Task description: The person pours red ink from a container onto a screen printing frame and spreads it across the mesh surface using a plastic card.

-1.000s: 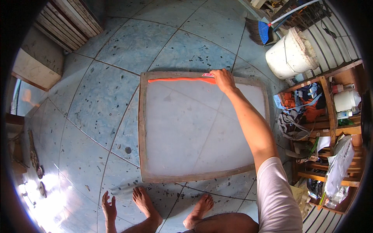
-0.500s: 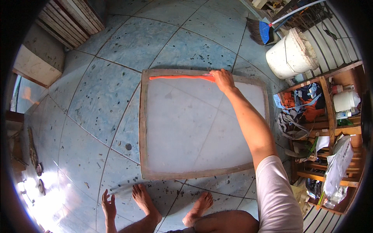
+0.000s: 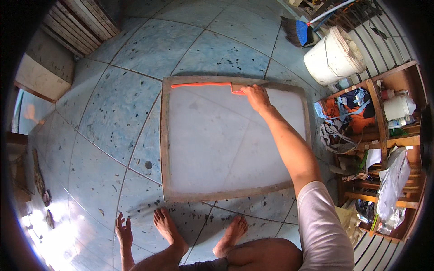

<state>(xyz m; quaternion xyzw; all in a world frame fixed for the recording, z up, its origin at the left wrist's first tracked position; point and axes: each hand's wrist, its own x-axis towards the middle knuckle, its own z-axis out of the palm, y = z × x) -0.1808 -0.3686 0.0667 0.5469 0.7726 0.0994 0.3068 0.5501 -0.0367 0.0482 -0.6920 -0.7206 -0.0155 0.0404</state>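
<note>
A large wooden frame (image 3: 163, 144) stretched with whitish translucent mesh (image 3: 226, 144) lies flat on the floor before me. Along the inner side of its far edge runs a strip of bright orange paste (image 3: 199, 84). My right hand (image 3: 257, 96) reaches over the mesh and is closed on a small flat scraper (image 3: 238, 91) smeared with orange. The scraper sits at the strip's right end, against the mesh; the fingers partly cover it. My left hand (image 3: 124, 230) hangs empty beside my left foot, its fingers apart.
Blue tiles (image 3: 113, 113) with dark spots make up the floor. At the far right stand a white bucket (image 3: 332, 58) and a broom (image 3: 296, 32). A wooden shelf (image 3: 379, 117) with rags and containers lines the right side. My bare feet (image 3: 166, 228) are just short of the frame.
My right hand has drawn the scraper a little toward me at the strip's right end, leaving the straight strip shorter there. The left hand stays almost where it was. The whole view has shifted slightly.
</note>
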